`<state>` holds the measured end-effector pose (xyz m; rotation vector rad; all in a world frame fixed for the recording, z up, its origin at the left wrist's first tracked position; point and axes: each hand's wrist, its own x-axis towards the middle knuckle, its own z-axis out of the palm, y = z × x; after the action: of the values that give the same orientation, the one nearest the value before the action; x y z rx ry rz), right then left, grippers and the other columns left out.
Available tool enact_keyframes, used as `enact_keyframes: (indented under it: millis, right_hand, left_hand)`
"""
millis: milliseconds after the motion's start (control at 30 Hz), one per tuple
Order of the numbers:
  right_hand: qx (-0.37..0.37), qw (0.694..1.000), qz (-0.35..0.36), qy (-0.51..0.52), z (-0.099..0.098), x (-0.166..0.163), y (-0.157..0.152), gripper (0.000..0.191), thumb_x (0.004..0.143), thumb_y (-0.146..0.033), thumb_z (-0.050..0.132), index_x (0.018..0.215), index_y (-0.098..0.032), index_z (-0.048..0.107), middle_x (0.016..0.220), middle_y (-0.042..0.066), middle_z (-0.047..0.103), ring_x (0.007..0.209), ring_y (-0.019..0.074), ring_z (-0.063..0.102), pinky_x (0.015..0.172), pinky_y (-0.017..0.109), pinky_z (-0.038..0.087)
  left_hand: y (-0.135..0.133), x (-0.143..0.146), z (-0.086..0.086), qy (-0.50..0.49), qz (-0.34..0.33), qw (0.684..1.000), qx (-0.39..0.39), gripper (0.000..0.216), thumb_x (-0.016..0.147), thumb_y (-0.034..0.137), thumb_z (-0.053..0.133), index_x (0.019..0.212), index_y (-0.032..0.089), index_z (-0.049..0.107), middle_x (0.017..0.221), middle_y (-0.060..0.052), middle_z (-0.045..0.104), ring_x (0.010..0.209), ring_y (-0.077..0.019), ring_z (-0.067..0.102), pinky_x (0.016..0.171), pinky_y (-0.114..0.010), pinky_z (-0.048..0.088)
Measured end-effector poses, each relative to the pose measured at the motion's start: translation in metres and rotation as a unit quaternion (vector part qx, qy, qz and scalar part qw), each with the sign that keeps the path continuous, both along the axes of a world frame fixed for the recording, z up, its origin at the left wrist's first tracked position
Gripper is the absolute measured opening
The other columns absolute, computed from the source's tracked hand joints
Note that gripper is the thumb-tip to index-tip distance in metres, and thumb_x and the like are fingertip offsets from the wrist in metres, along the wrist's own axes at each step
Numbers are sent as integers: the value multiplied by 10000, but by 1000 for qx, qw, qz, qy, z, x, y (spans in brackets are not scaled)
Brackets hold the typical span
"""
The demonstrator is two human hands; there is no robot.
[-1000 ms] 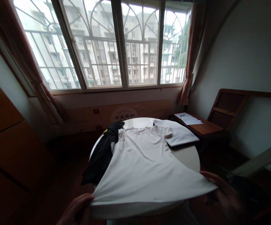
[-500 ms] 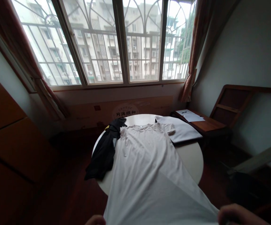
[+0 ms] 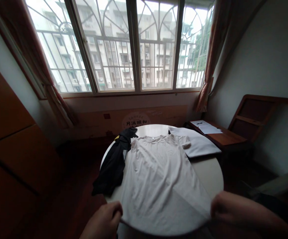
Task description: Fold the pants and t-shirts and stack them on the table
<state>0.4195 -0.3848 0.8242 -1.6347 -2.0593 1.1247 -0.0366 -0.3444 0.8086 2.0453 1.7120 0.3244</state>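
A white T-shirt (image 3: 159,176) lies spread out, collar away from me, on a round white table (image 3: 208,172). My left hand (image 3: 104,220) is closed on the shirt's bottom left hem corner. My right hand (image 3: 223,207) is closed on the bottom right hem corner at the table's near edge. The hem lies on the tabletop between my hands.
A black garment (image 3: 112,162) hangs over the table's left edge. A folded white cloth (image 3: 198,144) sits at the back right. A low wooden desk with papers (image 3: 211,129) stands to the right, a big window (image 3: 134,46) behind, wooden panels (image 3: 12,149) at left.
I pulled the shirt's hem toward me, then set it down flatter on the table. My hands dropped almost out of view, then came back, still gripping the hem corners.
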Motion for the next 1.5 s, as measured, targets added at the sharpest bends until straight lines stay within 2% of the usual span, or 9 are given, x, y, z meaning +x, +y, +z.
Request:
enact_keyframes:
  millis: [67, 167, 233, 367, 467, 700, 900, 1333, 1500]
  right_hand:
    - [54, 998, 11, 40, 32, -28, 46, 276, 731, -218, 652, 947, -248, 821, 807, 36, 765, 731, 183, 705, 695, 241, 525]
    - [-8, 963, 51, 265, 55, -75, 130, 292, 774, -300, 698, 1016, -149, 764, 815, 51, 733, 738, 197, 705, 637, 265, 542]
    - [-50, 879, -2, 475, 54, -107, 191, 279, 768, -258, 719, 1013, -124, 714, 873, 57, 730, 813, 220, 722, 757, 342, 575]
    - [-175, 614, -237, 732, 35, -162, 302, 176, 813, -98, 550, 955, -182, 611, 827, 29, 696, 830, 179, 696, 842, 368, 568]
    - [-200, 552, -318, 744, 11, -198, 356, 116, 834, -120, 456, 846, -214, 522, 747, 3, 620, 732, 146, 648, 814, 341, 557]
    - [-244, 479, -362, 761, -46, -264, 399, 52, 833, -234, 430, 806, -229, 475, 756, -5, 592, 681, 141, 619, 789, 332, 535]
    - [-253, 443, -339, 791, -68, -278, 405, 161, 895, -320, 396, 929, -240, 532, 838, 14, 652, 809, 156, 679, 824, 341, 540]
    - [-261, 465, -286, 796, -72, -275, 405, 288, 957, -423, 392, 1091, -239, 569, 1078, 44, 669, 997, 153, 673, 940, 334, 504]
    - [-280, 498, -261, 778, -67, -280, 399, 325, 955, -450, 383, 1089, -229, 581, 1159, 72, 647, 1043, 171, 662, 935, 348, 509]
  left_hand:
    - [42, 20, 32, -16, 16, 998, 60, 261, 863, 212, 463, 849, 224, 723, 850, -23, 757, 782, -169, 690, 686, -222, 436]
    - [118, 43, 57, -7, 76, 990, 115, 237, 899, 258, 487, 911, 202, 717, 932, -50, 765, 852, -184, 687, 712, -235, 423]
    - [171, 53, 60, 27, 110, 985, 132, 253, 914, 268, 480, 953, 198, 720, 997, -69, 768, 905, -196, 687, 714, -244, 420]
    - [260, 64, 50, 91, 147, 978, 117, 244, 893, 258, 508, 977, 173, 721, 1102, -111, 753, 1018, -238, 678, 745, -261, 436]
    - [303, 62, 35, 108, 159, 976, 99, 266, 889, 316, 542, 1016, 160, 716, 1136, -136, 743, 1057, -268, 677, 756, -276, 455]
    - [352, 47, 5, 115, 169, 978, 48, 287, 861, 410, 603, 960, 182, 746, 1087, -125, 765, 1038, -259, 697, 737, -258, 471]
    - [357, 37, 10, 102, 154, 982, 38, 179, 825, 320, 633, 888, 203, 753, 1000, -78, 782, 937, -222, 707, 671, -243, 445]
    - [318, -51, 15, 117, 247, 961, -49, 158, 809, 316, 587, 769, 197, 682, 753, -54, 748, 673, -209, 705, 551, -249, 426]
    - [331, -54, 16, 127, 261, 957, -26, 346, 862, 485, 549, 885, 174, 698, 978, -128, 768, 911, -274, 724, 634, -274, 468]
